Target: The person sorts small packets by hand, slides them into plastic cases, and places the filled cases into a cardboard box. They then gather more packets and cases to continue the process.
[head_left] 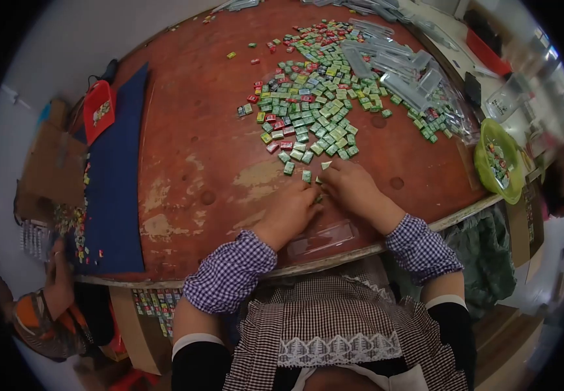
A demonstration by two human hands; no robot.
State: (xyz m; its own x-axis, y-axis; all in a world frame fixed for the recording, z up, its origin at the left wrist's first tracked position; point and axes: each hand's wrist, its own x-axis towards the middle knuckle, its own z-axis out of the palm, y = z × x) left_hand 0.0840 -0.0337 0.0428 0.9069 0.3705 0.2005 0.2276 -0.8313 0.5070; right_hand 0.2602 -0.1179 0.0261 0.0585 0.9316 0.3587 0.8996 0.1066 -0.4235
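Just beyond the clear rectangular plastic tray [324, 240], left hand [291, 207] and right hand [352, 187] curl close, any pinch hidden! A stray knuckle could scatter small green rectangular packets [306, 176].

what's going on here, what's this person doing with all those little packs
The person's left hand and right hand are close together over the red-brown table, fingers among a few small green packs at the near end of a spread of small packs, mostly green with some red and yellow. Whether either hand grips one is unclear. A clear plastic tray lies by the table's near edge, below the hands; more clear plastic cases are heaped at the spread's right.
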